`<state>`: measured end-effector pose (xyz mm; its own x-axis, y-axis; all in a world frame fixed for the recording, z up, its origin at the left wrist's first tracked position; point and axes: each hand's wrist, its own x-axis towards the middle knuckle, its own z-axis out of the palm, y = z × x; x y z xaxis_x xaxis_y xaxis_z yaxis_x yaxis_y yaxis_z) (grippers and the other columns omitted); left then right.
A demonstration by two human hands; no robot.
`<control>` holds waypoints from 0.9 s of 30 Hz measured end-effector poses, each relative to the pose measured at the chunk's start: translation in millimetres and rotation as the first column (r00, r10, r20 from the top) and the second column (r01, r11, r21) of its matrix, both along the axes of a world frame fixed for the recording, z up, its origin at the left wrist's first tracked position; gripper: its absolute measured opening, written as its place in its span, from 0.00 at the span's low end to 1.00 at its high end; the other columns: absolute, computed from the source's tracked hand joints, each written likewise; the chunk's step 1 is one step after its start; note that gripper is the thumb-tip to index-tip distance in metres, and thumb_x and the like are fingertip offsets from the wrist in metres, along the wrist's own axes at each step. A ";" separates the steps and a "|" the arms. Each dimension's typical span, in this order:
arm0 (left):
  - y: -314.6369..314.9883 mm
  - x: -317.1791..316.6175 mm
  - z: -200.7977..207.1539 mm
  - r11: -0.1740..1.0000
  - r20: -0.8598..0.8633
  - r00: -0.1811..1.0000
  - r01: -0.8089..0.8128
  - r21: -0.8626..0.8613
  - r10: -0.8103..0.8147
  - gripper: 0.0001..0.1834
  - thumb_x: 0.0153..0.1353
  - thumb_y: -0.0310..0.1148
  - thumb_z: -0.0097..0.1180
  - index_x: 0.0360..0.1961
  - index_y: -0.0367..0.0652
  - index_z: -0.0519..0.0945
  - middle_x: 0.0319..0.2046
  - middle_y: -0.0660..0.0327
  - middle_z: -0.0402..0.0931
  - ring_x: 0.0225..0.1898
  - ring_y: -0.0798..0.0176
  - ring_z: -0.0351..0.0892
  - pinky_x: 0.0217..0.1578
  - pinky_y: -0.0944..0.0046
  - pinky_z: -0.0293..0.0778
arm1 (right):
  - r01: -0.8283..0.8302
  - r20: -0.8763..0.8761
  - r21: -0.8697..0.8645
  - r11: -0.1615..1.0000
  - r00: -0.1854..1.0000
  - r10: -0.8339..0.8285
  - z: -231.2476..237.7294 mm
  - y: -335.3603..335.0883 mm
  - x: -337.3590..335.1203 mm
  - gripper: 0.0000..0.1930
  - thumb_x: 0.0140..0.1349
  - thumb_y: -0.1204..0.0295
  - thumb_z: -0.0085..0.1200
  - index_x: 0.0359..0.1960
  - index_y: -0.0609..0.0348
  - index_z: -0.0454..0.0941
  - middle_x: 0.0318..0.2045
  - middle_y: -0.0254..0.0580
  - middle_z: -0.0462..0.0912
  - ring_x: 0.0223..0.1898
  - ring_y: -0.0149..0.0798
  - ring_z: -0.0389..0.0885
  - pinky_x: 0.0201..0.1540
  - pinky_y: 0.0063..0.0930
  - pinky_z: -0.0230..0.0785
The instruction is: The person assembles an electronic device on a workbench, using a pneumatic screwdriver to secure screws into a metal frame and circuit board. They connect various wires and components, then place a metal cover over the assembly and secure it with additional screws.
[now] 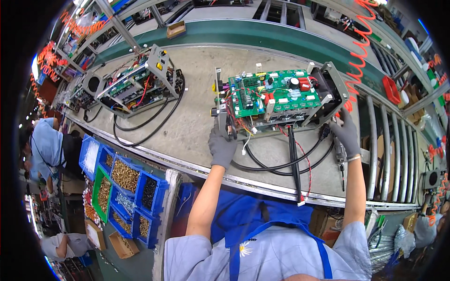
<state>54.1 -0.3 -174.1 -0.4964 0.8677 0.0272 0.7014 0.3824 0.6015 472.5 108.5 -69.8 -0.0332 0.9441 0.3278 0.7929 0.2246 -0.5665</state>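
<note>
Tool point(340, 152) partly hidden by right hand point(348, 134)

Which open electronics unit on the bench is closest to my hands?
The rightmost unit, your left hand and right hand at its opposite ends; the others sit farther left.

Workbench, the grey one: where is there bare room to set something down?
The workbench is bare between the looped cord of the neighbouring unit and the left hand. It is crowded before the green circuit board, where cables loop toward the right hand.
</note>
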 end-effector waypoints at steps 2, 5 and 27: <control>1.0 13.7 19.5 0.991 -0.007 1.000 -0.026 0.131 0.027 0.44 0.47 0.39 0.64 0.65 0.38 0.60 0.49 0.44 0.72 0.52 0.41 0.72 0.52 0.47 0.71 | -0.071 -0.250 -0.131 0.989 0.968 0.036 -1.2 22.9 -4.9 0.25 0.49 0.67 0.62 0.51 0.64 0.76 0.42 0.45 0.84 0.40 0.42 0.83 0.42 0.37 0.73; 0.0 10.0 15.7 0.985 -0.113 0.994 0.026 0.172 -0.006 0.43 0.46 0.37 0.63 0.65 0.38 0.61 0.47 0.45 0.72 0.49 0.42 0.73 0.50 0.47 0.71 | -0.222 -0.452 -0.370 0.902 0.891 0.034 -12.3 49.8 -10.7 0.17 0.48 0.72 0.62 0.41 0.65 0.81 0.34 0.38 0.84 0.34 0.34 0.81 0.37 0.30 0.73; -99.2 5.4 93.7 0.751 0.054 0.988 0.073 0.656 -0.143 0.26 0.57 0.39 0.63 0.53 0.33 0.76 0.41 0.50 0.78 0.37 0.53 0.79 0.35 0.58 0.76 | 0.145 -0.404 -0.221 0.965 0.887 -0.225 -27.9 -55.0 -42.6 0.15 0.60 0.64 0.53 0.39 0.67 0.76 0.24 0.39 0.77 0.21 0.30 0.70 0.23 0.31 0.63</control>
